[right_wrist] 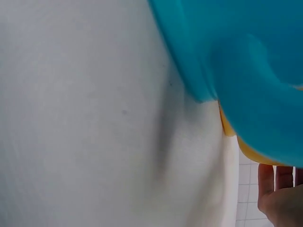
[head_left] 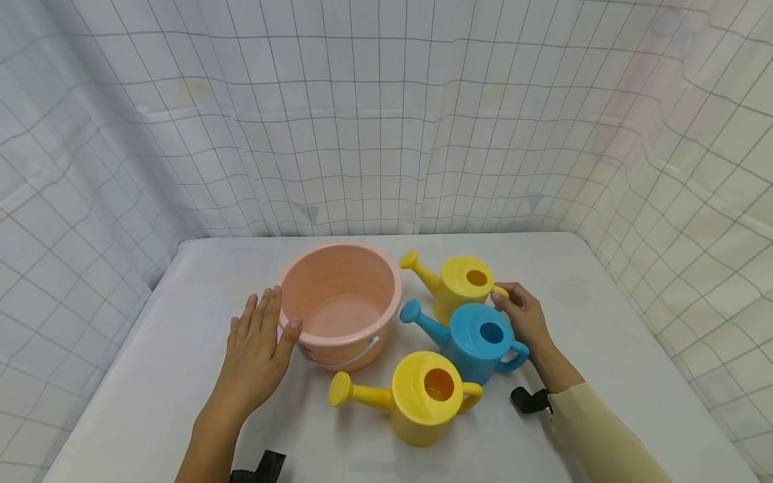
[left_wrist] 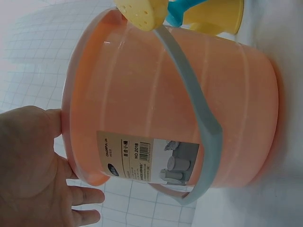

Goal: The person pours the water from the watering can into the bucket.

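Observation:
A pink bucket [head_left: 353,345] with a grey-white handle [left_wrist: 208,132] stands upright on the table. My left hand [head_left: 256,352] touches its left rim, fingers and thumb straight; the left wrist view shows this hand [left_wrist: 33,165] against the rim too. To the right of the bucket, three watering cans stand in a slanting row: a far yellow can [head_left: 459,285], a blue can [head_left: 477,342] and a near yellow can [head_left: 423,402]. With thumb and fingers, my right hand [head_left: 524,315] pinches the far yellow can's handle. The blue handle [right_wrist: 255,99] partly covers the right wrist view.
The white tabletop [head_left: 604,376] runs back to a grid-patterned curtain [head_left: 374,134], which also hangs at both sides. Black wrist straps show beside the left wrist [head_left: 266,466] and right wrist [head_left: 528,400]. A printed label [left_wrist: 147,158] is on the bucket's wall.

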A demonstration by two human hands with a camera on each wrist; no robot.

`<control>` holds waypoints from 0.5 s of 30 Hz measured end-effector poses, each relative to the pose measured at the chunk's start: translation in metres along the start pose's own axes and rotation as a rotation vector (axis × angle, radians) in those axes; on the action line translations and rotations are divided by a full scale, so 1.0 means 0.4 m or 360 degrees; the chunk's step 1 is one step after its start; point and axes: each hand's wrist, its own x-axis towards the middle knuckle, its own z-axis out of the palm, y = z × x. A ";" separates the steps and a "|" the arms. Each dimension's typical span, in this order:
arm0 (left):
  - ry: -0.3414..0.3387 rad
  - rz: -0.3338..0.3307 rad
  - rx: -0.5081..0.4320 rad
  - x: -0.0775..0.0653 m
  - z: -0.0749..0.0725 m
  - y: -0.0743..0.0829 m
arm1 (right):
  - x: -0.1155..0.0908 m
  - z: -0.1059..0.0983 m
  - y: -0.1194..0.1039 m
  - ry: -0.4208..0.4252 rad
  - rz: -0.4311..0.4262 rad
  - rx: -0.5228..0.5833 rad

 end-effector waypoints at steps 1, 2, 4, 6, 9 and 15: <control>-0.0002 -0.0001 0.0003 0.000 0.000 0.000 | 0.000 -0.001 -0.001 -0.0004 0.0007 -0.0019; -0.0003 0.0000 0.0005 0.000 -0.001 0.000 | -0.001 -0.003 -0.002 -0.0013 0.0009 -0.0043; -0.0009 0.0000 0.0009 0.000 -0.002 0.001 | -0.002 -0.007 -0.004 -0.0028 0.0018 -0.0088; -0.0013 0.0000 0.0012 -0.001 -0.004 0.001 | -0.004 -0.014 -0.008 -0.0043 0.0019 -0.0108; -0.0021 -0.0001 0.0011 -0.003 -0.008 0.001 | -0.008 -0.027 -0.016 -0.0031 0.0010 -0.0125; -0.0023 0.0015 -0.0006 -0.005 -0.013 0.000 | -0.037 -0.054 -0.057 0.0070 -0.0062 -0.0199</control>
